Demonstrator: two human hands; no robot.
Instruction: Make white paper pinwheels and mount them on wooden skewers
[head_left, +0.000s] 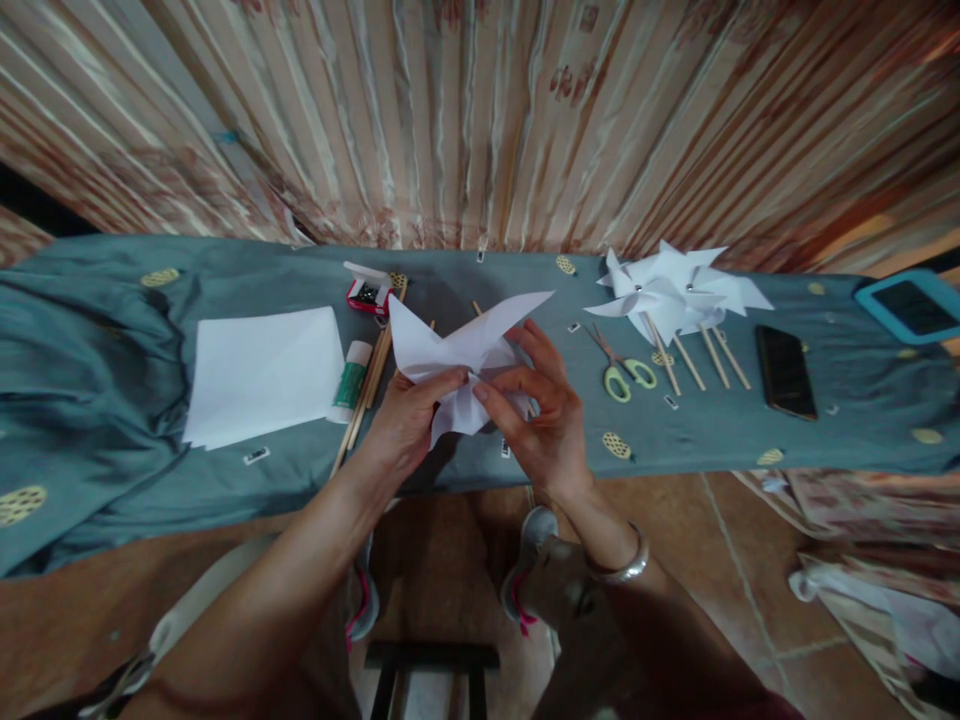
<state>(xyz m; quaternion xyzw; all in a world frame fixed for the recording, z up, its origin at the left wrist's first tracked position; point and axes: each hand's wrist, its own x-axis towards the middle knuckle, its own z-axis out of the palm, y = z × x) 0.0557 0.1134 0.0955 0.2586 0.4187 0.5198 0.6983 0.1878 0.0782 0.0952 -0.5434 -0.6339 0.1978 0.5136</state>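
Note:
A white paper pinwheel (469, 345) is held up between my two hands over the middle of the table, its corners folded in toward the centre. My left hand (409, 415) grips it from the left, thumb pressed near the centre. From the right, my right hand (544, 410) pinches a folded paper tip by the centre with thumb and forefinger. Behind the paper, parts of wooden sticks (476, 308) show on the cloth. Left of my hands lie a glue stick (350, 383), more wooden sticks (377, 360) and an open red box (368, 292) of small dark pieces.
A stack of white paper (262, 375) lies at the left on the green tablecloth (112, 400). To the right are scissors (621, 370), several finished pinwheels (675, 285) on sticks, a black phone (785, 370) and a blue-framed device (911, 305). A curtain (465, 120) hangs behind.

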